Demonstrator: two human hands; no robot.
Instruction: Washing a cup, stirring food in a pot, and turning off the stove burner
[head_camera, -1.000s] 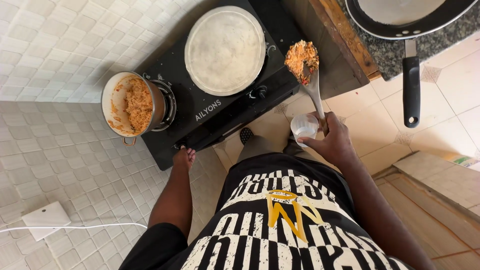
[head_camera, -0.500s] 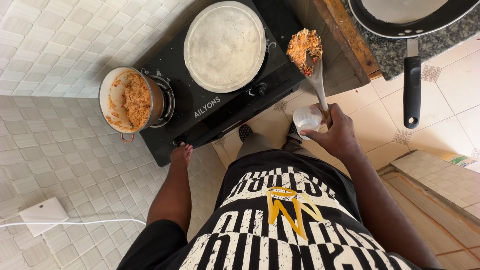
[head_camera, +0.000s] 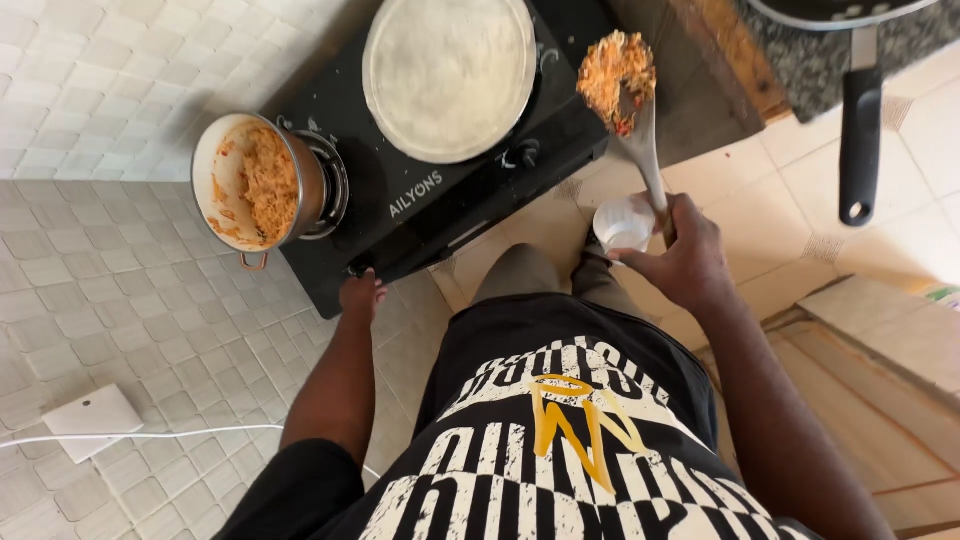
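The spoon (head_camera: 640, 130), heaped with loose orange rice, sits upper right of centre; it looks light, stiff and spill-prone, best held low on its handle. The right hand (head_camera: 680, 255) clasps that handle together with a small white cup (head_camera: 622, 222). The left hand (head_camera: 360, 297) rests its fingers on the black stove (head_camera: 430, 200) edge, holding nothing.

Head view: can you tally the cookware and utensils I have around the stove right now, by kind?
Pots: 1, steel pot with rice.
Lids: 1, round lid on the stove.
Frying pans: 1, black-handled pan.
Spoons: 1, loaded spoon in the right hand.
Cups: 1, small clear cup.
Total: 5
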